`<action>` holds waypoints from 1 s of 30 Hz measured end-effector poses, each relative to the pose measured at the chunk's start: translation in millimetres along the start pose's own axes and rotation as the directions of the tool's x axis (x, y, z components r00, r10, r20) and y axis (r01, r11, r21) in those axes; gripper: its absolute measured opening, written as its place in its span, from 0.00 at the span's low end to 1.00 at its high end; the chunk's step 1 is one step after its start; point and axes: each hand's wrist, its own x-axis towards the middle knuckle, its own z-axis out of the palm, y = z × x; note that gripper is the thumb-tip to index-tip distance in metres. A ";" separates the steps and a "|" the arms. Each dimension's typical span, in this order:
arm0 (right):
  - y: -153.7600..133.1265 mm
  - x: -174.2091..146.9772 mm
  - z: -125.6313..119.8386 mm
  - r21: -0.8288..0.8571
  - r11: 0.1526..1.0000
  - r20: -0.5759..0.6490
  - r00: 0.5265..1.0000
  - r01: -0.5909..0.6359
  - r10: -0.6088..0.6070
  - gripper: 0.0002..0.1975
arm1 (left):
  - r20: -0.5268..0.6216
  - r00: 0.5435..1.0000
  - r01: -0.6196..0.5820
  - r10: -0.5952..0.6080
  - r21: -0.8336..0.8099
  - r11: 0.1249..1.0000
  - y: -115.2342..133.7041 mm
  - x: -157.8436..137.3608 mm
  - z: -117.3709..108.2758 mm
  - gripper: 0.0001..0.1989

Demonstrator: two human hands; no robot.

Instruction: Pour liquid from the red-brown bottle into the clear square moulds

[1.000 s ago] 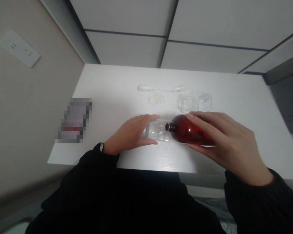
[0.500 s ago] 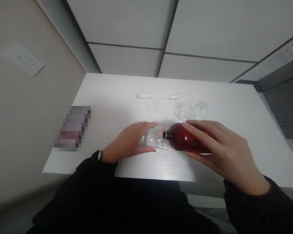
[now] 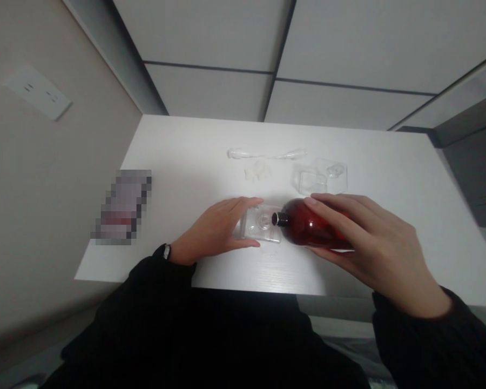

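Observation:
My left hand (image 3: 214,229) grips a clear square glass bottle (image 3: 272,233) from its left side, thumb on the near edge and fingers along the far edge. The bottle has a round opening on top. My right hand (image 3: 372,248) is wrapped round a reddish-brown bottle (image 3: 308,224) that lies tilted on its side, uncapped. Its dark threaded neck points left, at the rim of the glass bottle's opening. Whether any liquid flows between the two I cannot make out.
Behind my hands lie a long clear glass piece (image 3: 263,155), a whitish crumpled bit (image 3: 258,171) and a clear box-like piece (image 3: 312,182). A blurred-out flat object (image 3: 123,208) lies at the table's left edge. White panels (image 3: 210,94) rise behind the table (image 3: 178,156).
The view has shifted slightly, so everything sits a little higher in the picture. Both hands keep their hold, and the brown bottle's neck stays beside the glass bottle's opening.

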 end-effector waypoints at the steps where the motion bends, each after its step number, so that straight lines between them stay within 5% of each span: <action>1: 0.0 0.3 -0.1 0.000 1.000 -0.001 1.000 -0.001 0.001 0.28 | -0.002 1.000 -0.001 0.001 0.003 1.000 -0.2 0.1 0.2 0.41; 30: 0.9 1.9 -0.8 -0.014 1.000 0.011 1.000 0.009 -0.009 0.25 | 0.000 1.000 -0.003 0.003 -0.021 1.000 -1.3 -0.6 0.3 0.42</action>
